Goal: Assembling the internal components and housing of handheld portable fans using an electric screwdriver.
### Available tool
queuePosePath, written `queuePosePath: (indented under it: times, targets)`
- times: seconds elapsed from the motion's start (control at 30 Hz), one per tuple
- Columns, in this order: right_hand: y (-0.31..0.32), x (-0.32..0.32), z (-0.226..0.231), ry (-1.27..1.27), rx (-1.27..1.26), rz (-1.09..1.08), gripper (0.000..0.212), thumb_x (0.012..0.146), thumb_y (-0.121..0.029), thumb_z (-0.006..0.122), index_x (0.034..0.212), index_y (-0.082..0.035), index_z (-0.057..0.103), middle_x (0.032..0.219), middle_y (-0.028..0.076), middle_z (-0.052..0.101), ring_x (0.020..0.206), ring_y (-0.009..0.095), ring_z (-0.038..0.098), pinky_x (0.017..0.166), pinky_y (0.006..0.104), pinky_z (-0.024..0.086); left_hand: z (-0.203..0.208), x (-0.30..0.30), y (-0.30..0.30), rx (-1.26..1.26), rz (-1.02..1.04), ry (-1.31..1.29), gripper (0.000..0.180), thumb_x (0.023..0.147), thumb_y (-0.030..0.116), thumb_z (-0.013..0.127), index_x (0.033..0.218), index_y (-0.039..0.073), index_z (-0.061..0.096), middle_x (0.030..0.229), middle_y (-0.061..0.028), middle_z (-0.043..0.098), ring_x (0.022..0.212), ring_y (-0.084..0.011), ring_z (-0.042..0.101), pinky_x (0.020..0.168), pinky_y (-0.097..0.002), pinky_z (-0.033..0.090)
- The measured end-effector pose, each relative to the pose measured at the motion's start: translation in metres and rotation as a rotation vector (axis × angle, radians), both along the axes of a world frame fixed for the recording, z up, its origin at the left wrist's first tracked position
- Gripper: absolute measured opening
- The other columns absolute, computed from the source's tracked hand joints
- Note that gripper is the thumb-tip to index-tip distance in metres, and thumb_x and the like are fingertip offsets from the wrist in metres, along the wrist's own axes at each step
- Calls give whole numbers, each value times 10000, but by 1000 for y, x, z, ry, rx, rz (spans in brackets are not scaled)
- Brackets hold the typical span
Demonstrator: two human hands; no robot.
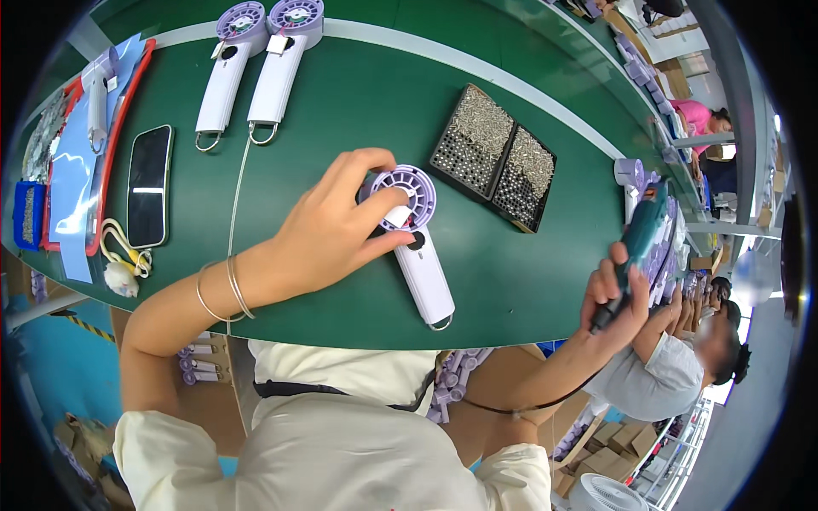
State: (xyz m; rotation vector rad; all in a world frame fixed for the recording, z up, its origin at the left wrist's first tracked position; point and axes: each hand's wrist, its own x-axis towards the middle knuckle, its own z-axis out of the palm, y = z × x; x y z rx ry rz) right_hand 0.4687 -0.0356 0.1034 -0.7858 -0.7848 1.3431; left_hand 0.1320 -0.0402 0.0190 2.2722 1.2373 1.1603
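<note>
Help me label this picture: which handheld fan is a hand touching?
The fan near the front edge of the green table: the left hand is on its round head. The two fans at back left have no hand on them.

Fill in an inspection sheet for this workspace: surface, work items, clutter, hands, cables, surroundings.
Surface: smooth dark-green tabletop with a pale strip along its far edge.
Work items: lavender-and-white handheld fan; teal-and-black power screwdriver; black two-part tray of small metal pieces, beyond the fan to its right.
Clutter: black smartphone and red-rimmed tray with blue sheets at left; two more fans at the far left.
Hands: left hand grips the fan's round head; right hand holds the screwdriver raised.
Cables: thin black cable near the right forearm; full route unclear.
Surroundings: co-worker in a grey top at right.
</note>
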Motion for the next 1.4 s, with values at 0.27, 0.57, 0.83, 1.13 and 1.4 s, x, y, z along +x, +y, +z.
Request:
queuePosePath:
  times: [0.27, 0.57, 0.83, 1.13, 1.4]
  targets:
    - [20, -22, -8, -242, 381, -120, 442, 1003, -399, 380, 896, -4, 548, 709, 55, 459, 535, 150, 448, 466, 274, 375, 8, 13, -2, 381, -174, 210, 140, 723, 143, 634, 837, 67, 601, 964, -97, 561, 933, -263, 556, 906, -443, 465]
    - [56, -96, -13, -144, 425, -175, 166, 1005, -217, 493, 902, -92, 454, 687, -13, 393, 471, 76, 318, 380, 220, 265, 1, 8, 10, -80, -152, -303, 934, 660, 219, 836, 1446, 100, 344, 1392, -166, 436, 1345, -363, 377, 1116, -525, 244]
    - [94, -139, -57, -305, 391, -176, 609, 938, -91, 535, 1442, -259, 237, 627, 18, 389, 428, 102, 364, 360, 249, 309, -27, 29, 28, -453, -287, -378, 812, 638, 129, 860, 1330, 40, 444, 1320, -138, 506, 1214, -300, 510, 1034, -382, 411]
    - [94, -136, -69, -405, 330, -126, 175, 939, -164, 530, 938, -117, 361, 578, 26, 366, 406, 123, 376, 353, 267, 317, -25, 23, 31, -524, -227, -396, 820, 599, 130, 893, 1303, 28, 486, 1294, -145, 543, 1179, -294, 551, 998, -370, 457]
    - [98, -133, -73, -468, 362, -86, 291, 961, -267, 501, 732, -101, 430, 612, -7, 381, 422, 96, 346, 362, 251, 255, -27, 25, 31, -515, -228, -415, 823, 596, 130, 900, 1297, 12, 484, 1287, -153, 553, 1161, -294, 569, 980, -367, 475]
